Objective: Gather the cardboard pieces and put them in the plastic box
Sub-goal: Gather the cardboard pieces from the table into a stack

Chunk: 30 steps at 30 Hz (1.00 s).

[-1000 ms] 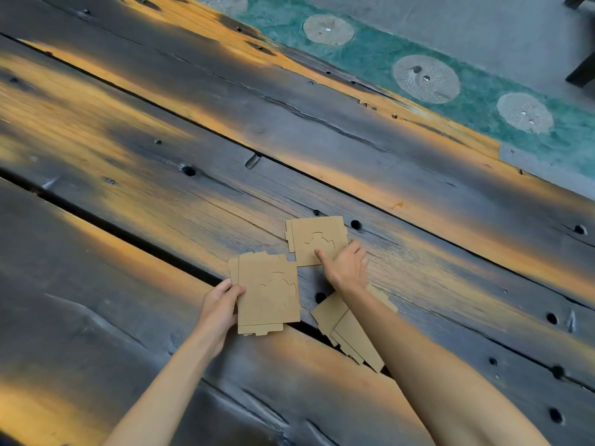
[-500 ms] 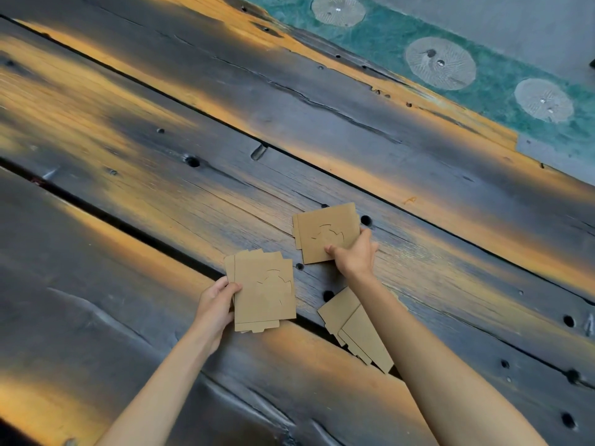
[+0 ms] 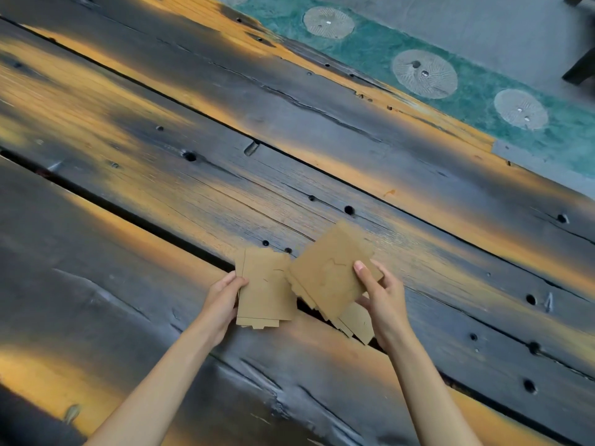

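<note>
My left hand (image 3: 225,297) grips the left edge of a small stack of brown cardboard pieces (image 3: 265,291) held flat just over the wooden table (image 3: 161,194). My right hand (image 3: 380,294) holds a second stack of cardboard pieces (image 3: 328,272), lifted and tilted, its left edge overlapping the left stack. Under my right hand, a few more cardboard pieces (image 3: 355,323) lie on the table across a gap between planks. No plastic box is in view.
The table is made of dark, weathered planks with orange patches, bolt holes and a long dark gap (image 3: 128,217). Beyond its far edge runs a green strip with round grey discs (image 3: 425,74). A dark furniture leg (image 3: 579,69) shows at the top right.
My right hand has lifted the far stack off the table and brought it down and left toward the stack in my left hand. The left hand has stayed about where it was.
</note>
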{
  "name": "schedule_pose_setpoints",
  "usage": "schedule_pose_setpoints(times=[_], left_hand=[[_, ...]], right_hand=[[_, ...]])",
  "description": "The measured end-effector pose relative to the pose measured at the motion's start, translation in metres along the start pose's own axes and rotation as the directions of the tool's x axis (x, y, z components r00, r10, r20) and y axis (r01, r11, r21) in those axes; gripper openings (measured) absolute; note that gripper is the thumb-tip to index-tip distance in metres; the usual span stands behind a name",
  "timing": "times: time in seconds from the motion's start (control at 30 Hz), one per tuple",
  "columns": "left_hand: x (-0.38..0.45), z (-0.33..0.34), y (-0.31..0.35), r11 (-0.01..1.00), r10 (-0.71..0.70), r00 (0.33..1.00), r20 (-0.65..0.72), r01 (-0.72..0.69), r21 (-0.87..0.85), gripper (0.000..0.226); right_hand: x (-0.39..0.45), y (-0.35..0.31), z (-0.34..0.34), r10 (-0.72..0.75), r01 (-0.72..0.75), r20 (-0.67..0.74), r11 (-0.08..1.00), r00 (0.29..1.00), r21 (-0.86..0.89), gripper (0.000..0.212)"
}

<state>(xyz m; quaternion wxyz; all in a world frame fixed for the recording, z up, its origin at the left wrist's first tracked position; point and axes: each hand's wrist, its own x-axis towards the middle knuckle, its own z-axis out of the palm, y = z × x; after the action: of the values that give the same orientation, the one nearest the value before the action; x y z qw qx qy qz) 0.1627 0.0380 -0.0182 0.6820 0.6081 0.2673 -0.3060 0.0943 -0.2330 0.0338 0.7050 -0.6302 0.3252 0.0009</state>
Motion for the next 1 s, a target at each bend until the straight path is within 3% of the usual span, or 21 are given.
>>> schedule_pose_setpoints(times=[0.2,0.27,0.4,0.5,0.6,0.83,0.93,1.0], left_hand=[[-0.034,0.022,-0.023,0.999,-0.034,0.982,0.185,0.027,0.040,0.027],[-0.048,0.029,-0.030,0.997,-0.054,0.965,0.256,0.040,0.063,0.028],[-0.067,0.036,-0.044,0.994,-0.082,0.941,0.327,0.052,0.099,0.031],[-0.077,0.036,-0.054,0.993,-0.089,0.936,0.341,0.058,0.099,0.033],[-0.085,0.032,-0.061,0.993,-0.084,0.919,0.385,0.047,0.105,0.034],[-0.084,0.027,-0.080,0.988,-0.098,0.902,0.420,0.039,0.147,0.037],[-0.079,0.025,-0.084,0.988,-0.090,0.926,0.366,0.038,0.147,0.034],[-0.076,0.021,-0.084,0.990,-0.083,0.944,0.320,0.041,0.134,0.032]], right_hand=[[-0.035,0.017,-0.013,0.089,-0.071,0.115,0.987,0.989,-0.146,0.048],[-0.044,0.021,-0.016,0.084,-0.056,0.134,0.978,0.987,-0.201,0.041],[-0.057,0.032,-0.018,-0.014,0.061,0.149,0.947,0.989,-0.317,0.025],[-0.063,0.041,-0.021,-0.112,0.131,0.068,0.825,0.991,-0.550,0.029],[-0.070,0.051,-0.024,-0.151,0.146,0.046,0.769,0.987,-0.623,0.039],[-0.076,0.078,-0.025,-0.104,0.059,-0.038,0.788,0.994,-0.612,0.049],[-0.071,0.088,-0.033,0.001,-0.103,-0.234,0.898,0.972,-0.427,0.039],[-0.064,0.095,-0.041,0.067,-0.209,-0.361,0.905,0.930,-0.371,0.039]])
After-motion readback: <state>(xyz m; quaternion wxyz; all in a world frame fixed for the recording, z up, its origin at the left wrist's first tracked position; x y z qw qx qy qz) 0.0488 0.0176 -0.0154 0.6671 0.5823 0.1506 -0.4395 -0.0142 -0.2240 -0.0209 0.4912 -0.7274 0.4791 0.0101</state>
